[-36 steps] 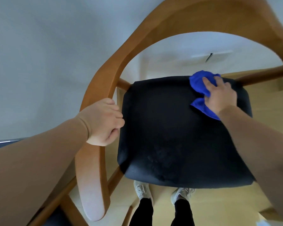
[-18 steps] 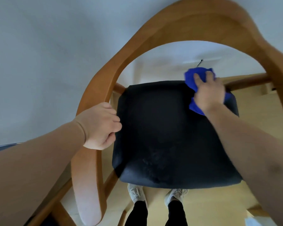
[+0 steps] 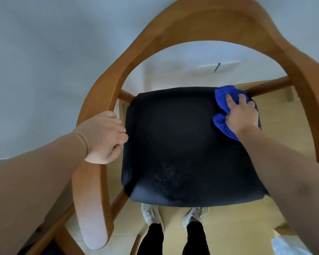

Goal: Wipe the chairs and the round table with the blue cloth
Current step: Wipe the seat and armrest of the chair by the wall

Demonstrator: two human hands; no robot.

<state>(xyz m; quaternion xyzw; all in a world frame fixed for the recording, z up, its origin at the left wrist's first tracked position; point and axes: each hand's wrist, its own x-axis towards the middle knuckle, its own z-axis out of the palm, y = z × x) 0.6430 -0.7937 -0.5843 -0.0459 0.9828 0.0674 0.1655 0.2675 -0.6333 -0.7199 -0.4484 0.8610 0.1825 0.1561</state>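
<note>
Wiping a chair seat, judging by the scene: pressing the blue cloth [image 3: 223,95] down onto the black seat [image 3: 173,144] with the right hand [image 3: 241,115], using fairly straight, spread fingers rather than curling them round the fabric. Working at the seat corner farthest from the body, with the cloth lying under the right palm and bunching out beyond the fingertips and beside the thumb. Reaching close to the wooden crossbar [image 3: 269,87] just past those fingertips; not managing to tell whether cloth and bar are touching.

Gripping the curved wooden armrest [image 3: 92,196] with the left hand [image 3: 105,138], curling the fingers round the rail, apparently steadying the chair [image 3: 155,43] against the wiping push.

Leaving a broad stretch of dark seat between the two hands and nearer than the right wrist. Standing close to the near seat edge, showing pale shoes [image 3: 149,212] on the light floor [image 3: 228,227] below and between the forearms.

Not finding the round table for certain near either hand, so judging the whole job as far from finished.

Calling next, most likely, for dragging the cloth from the right-hand corner across toward the left hand under flat, even pressure, then coming back in passes toward the body. Needing afterwards the backrest arching beyond both hands, the armrests, the remaining chairs and the table.
</note>
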